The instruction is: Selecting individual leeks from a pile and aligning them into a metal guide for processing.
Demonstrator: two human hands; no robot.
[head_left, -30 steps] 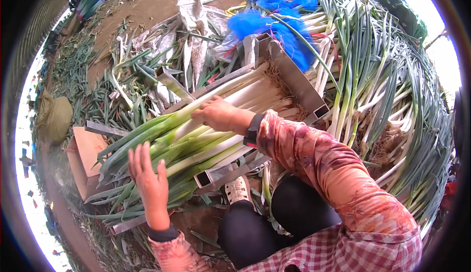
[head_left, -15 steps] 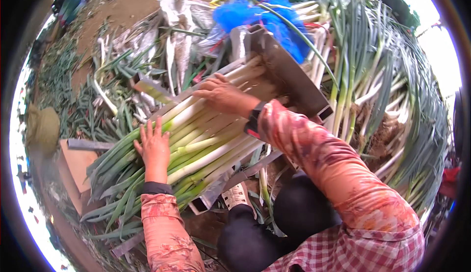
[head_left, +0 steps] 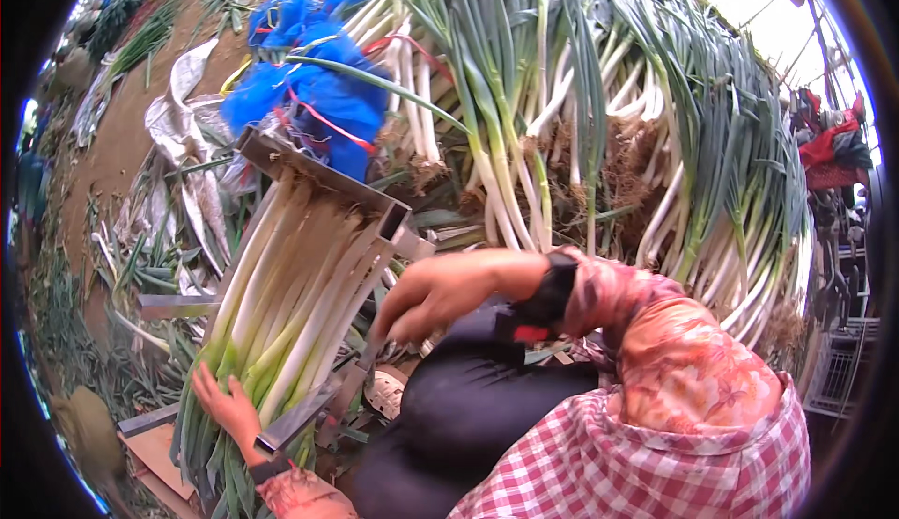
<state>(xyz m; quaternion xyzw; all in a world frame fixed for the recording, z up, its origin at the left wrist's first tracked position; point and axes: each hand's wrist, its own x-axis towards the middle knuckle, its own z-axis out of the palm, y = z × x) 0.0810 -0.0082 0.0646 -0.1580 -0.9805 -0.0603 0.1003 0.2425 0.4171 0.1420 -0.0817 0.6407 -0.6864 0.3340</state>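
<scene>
A row of long green onions [head_left: 304, 327] with white stalks lies in a metal frame [head_left: 323, 177], their root ends against its far wall and green leaves toward me. My left hand [head_left: 228, 411] rests with fingers spread on the green part, near the frame's front left. Off the onions' right side is my right hand [head_left: 433, 296], its fingers loosely bent and apart, slightly blurred. Its fingertips hang close above a flat metal strip [head_left: 346, 393] of the frame; I cannot tell whether they touch it. Nothing shows in its grasp.
Blue netting [head_left: 328, 88] lies behind the frame. A large heap of green onions [head_left: 581, 98] with roots fills the back and right. White plastic sheeting [head_left: 187, 112] and leaf scraps litter the left. A cardboard box [head_left: 159, 458] stands front left, and a wire basket [head_left: 841, 369] far right.
My right hand has left the onions' white stalks and moved off their right side. My left hand stays on the green part. The view has swung to the right.
</scene>
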